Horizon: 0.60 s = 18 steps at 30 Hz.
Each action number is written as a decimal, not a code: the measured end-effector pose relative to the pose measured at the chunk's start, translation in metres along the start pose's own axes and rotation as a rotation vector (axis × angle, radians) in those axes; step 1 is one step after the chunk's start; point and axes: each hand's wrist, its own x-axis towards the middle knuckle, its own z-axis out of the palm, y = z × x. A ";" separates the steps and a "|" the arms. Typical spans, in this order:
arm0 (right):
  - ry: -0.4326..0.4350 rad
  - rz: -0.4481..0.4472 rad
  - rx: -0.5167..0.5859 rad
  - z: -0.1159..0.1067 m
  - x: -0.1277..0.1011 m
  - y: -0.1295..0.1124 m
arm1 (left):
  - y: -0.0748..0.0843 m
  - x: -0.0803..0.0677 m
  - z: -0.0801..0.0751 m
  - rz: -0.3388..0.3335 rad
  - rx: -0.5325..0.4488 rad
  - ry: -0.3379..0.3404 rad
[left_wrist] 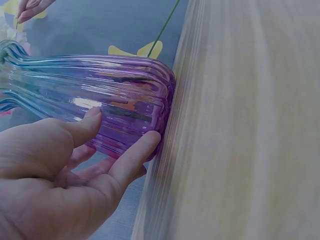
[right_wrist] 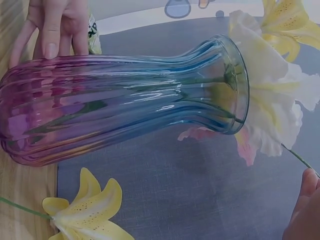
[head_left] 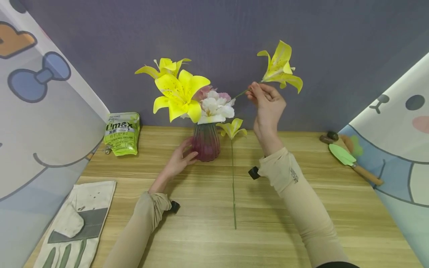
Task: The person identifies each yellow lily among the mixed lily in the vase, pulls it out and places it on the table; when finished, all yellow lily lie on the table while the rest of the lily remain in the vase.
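Observation:
A ribbed purple-and-blue glass vase [head_left: 206,143] [left_wrist: 90,95] [right_wrist: 110,105] stands on the wooden table [head_left: 207,238], with yellow lilies [head_left: 179,93] and white and pink flowers [head_left: 216,106] in it. My left hand [head_left: 179,160] [left_wrist: 60,170] grips the vase low down, thumb and fingers curled round its base. My right hand [head_left: 266,100] is raised to the right of the bouquet and pinches the thin green stem of a yellow lily [head_left: 281,67]. Another yellow lily [head_left: 232,128] [right_wrist: 90,210] lies on the table beside the vase, its long stem [head_left: 233,186] pointing toward me.
A green bag [head_left: 122,133] leans at the back left. Work gloves [head_left: 75,223] lie at the front left. A green trowel with a wooden handle [head_left: 348,158] lies at the right. Cartoon-print cloth panels [head_left: 40,111] flank the table, and a grey wall [head_left: 214,29] closes the back.

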 end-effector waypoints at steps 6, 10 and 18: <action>-0.022 -0.054 0.038 -0.003 0.002 -0.002 | 0.000 0.000 0.000 -0.003 0.000 0.000; -0.050 -0.109 0.028 -0.004 0.002 -0.002 | -0.001 0.001 -0.001 -0.006 -0.005 -0.001; -0.035 -0.111 0.033 -0.004 0.003 -0.004 | 0.000 0.000 -0.001 -0.006 -0.024 -0.008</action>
